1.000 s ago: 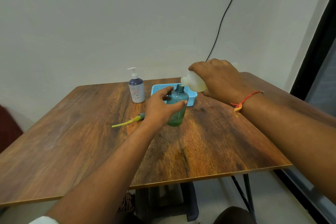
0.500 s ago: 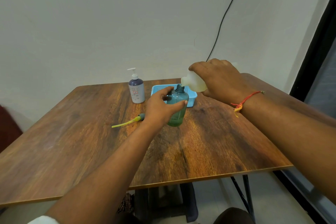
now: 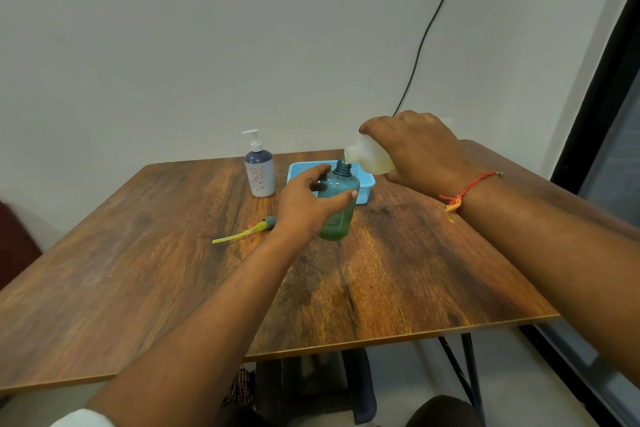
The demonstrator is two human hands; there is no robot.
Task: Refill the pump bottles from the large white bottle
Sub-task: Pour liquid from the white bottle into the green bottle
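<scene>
Unmoved, right hand [image 3: 419, 149] grips tilted white bottle [image 3: 367, 159].

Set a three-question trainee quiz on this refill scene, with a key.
1. Short answer: which hand grips the teal bottle?
2. True or false: the white bottle is tilted, its mouth at the teal bottle's open neck.
3. The loose pump lies: A in the basket; B on the table, left of the teal bottle; C screwed on the purple bottle.
Key: 1 the left hand; 2 true; 3 B.
</scene>
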